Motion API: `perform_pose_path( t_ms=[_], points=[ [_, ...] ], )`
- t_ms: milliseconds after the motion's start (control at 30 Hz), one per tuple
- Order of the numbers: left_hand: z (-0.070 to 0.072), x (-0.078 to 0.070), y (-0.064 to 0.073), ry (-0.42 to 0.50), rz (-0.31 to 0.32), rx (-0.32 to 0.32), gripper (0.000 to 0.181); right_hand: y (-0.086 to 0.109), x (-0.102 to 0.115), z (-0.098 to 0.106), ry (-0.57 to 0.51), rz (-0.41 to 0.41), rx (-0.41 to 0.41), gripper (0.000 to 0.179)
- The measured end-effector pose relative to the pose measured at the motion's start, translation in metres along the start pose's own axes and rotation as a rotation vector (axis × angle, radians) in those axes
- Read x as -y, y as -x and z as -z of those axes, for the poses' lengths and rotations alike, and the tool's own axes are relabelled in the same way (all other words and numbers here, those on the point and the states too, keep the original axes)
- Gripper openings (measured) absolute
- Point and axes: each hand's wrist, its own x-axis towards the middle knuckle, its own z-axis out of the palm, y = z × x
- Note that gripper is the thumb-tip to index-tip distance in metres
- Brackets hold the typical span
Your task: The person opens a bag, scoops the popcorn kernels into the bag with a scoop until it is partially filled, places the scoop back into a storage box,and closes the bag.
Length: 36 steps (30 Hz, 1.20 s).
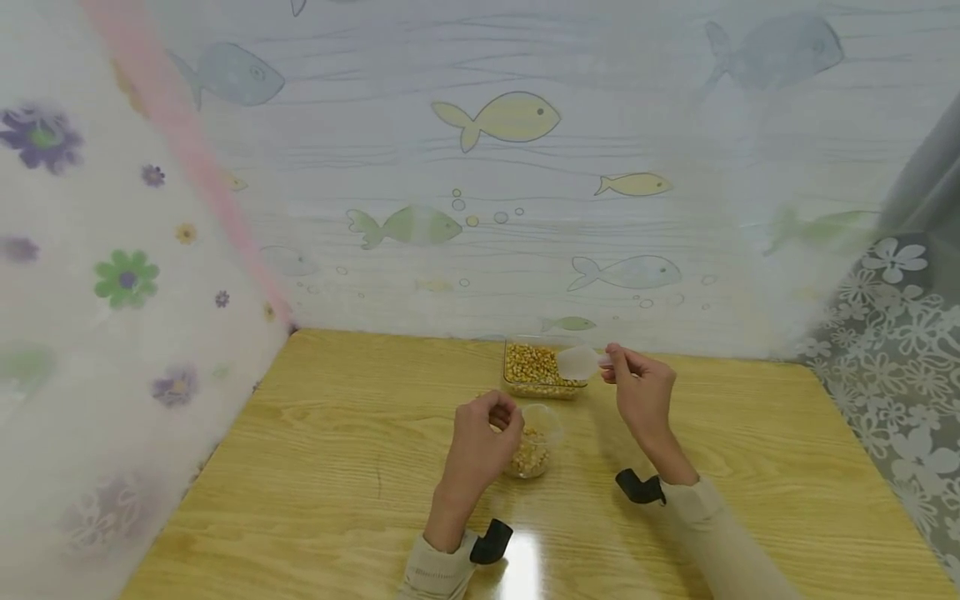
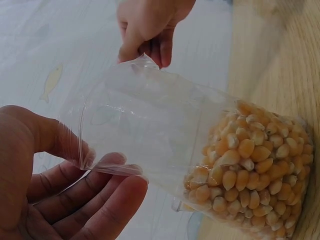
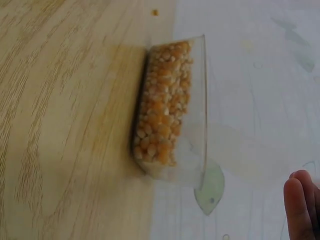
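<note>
My left hand (image 1: 480, 442) pinches the rim of a clear plastic bag (image 2: 135, 117) between thumb and fingers. Corn kernels (image 2: 255, 170) fill the lower part of the bag, which stands on the table. To the right, my right hand (image 1: 647, 392) grips the handle of a translucent white scoop (image 1: 578, 363). The scoop's bowl hangs over the right side of a clear rectangular container (image 1: 543, 392) of corn kernels, farther back than the bag. What the bowl holds cannot be made out. In the right wrist view only some fingertips (image 3: 297, 207) show, at the lower right.
The wooden table (image 1: 337, 467) extends around both containers. A single loose kernel (image 3: 155, 12) lies on it near the rectangular container. Right behind that container hangs a fish-print curtain (image 1: 420, 283); a flower-print sheet (image 1: 97, 350) hangs on the left.
</note>
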Motion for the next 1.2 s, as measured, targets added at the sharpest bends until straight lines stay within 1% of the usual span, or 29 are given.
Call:
perform_pose_path(
  t_ms=[100,200,267,333,400,467,633,700,767,900,933,1000,1133,1200],
  points=[
    [0.0,0.0,0.0,-0.005,0.002,0.003,0.008,0.0,-0.005,-0.003,0.032,0.007,0.015,0.022],
    [0.0,-0.001,0.0,-0.006,0.005,0.005,0.008,-0.001,-0.02,-0.006,0.064,0.014,0.027,0.025],
    [0.001,-0.001,0.0,-0.005,0.002,0.005,0.008,-0.001,-0.031,-0.007,0.075,0.002,0.035,0.026],
    [0.001,-0.002,0.0,-0.004,-0.005,0.006,0.009,-0.002,-0.04,-0.007,0.081,-0.03,0.046,0.028],
    [0.002,-0.001,-0.001,-0.004,-0.013,0.007,0.011,-0.002,-0.046,-0.007,0.062,-0.089,0.062,0.03],
    [0.002,-0.001,-0.001,-0.006,-0.021,0.007,0.012,-0.003,-0.05,-0.008,0.023,-0.175,0.086,0.033],
    [0.001,0.0,0.0,-0.005,-0.018,0.004,0.011,-0.006,-0.056,-0.007,-0.155,-0.451,0.148,0.044],
    [0.0,0.001,0.0,0.003,-0.017,0.006,0.01,-0.006,-0.058,-0.006,-0.22,-0.535,0.162,0.047],
    [-0.001,0.001,0.0,0.01,-0.012,0.008,0.01,-0.007,-0.059,-0.005,-0.282,-0.599,0.16,0.046],
    [-0.002,0.002,0.0,0.019,-0.021,0.004,0.009,-0.008,-0.06,-0.003,-0.39,-0.726,0.139,0.031],
    [-0.001,0.002,-0.001,0.02,-0.023,0.001,0.009,-0.008,-0.061,-0.003,-0.409,-0.756,0.136,0.03],
    [-0.001,0.003,-0.001,0.022,-0.028,-0.001,0.009,-0.008,-0.063,-0.002,-0.432,-0.803,0.142,0.031],
    [0.0,0.004,-0.001,0.029,-0.021,0.003,0.01,-0.008,-0.066,-0.002,-0.449,-0.854,0.158,0.053],
    [0.0,0.005,-0.002,0.033,-0.018,0.004,0.01,-0.008,-0.066,-0.003,-0.456,-0.877,0.16,0.054]
  ],
)
